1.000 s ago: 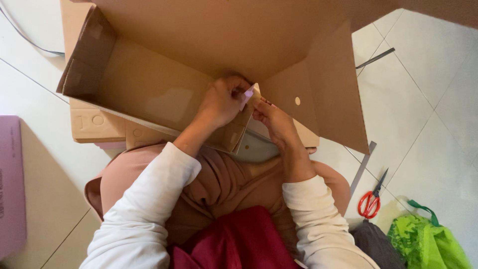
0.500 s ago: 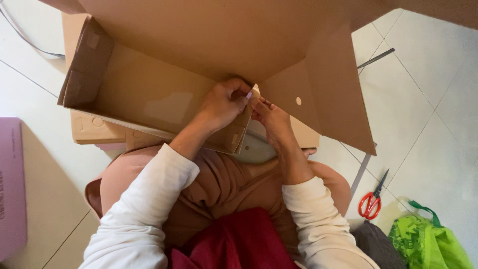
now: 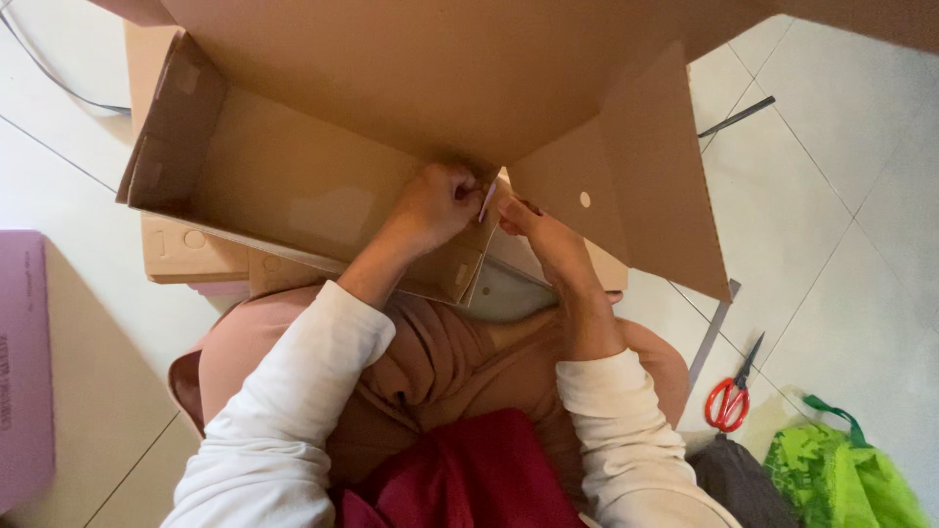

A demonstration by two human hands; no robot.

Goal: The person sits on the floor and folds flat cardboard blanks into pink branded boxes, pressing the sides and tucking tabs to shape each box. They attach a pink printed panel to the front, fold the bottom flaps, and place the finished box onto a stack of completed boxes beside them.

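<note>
A large brown cardboard box (image 3: pixel 293 176) lies open on its side across my lap, its big flap (image 3: pixel 626 186) standing to the right. My left hand (image 3: pixel 435 205) is closed around a thin pale strip (image 3: pixel 486 200) at the box's inner corner. My right hand (image 3: pixel 538 230) sits just beside it, fingertips pressing on the same corner edge where the flap meets the box. Both sleeves are white. What exactly the right fingers pinch is hidden.
Red-handled scissors (image 3: pixel 732 396) lie on the tiled floor at the right next to a grey metal ruler (image 3: pixel 712 332). A green bag (image 3: pixel 841 474) sits at the lower right. A purple board (image 3: pixel 22 362) lies at the left edge. More flat cardboard (image 3: pixel 186 249) lies under the box.
Both hands have stayed at the box corner; the left hand has curled tighter and shifted slightly up, and the box has tilted a little.
</note>
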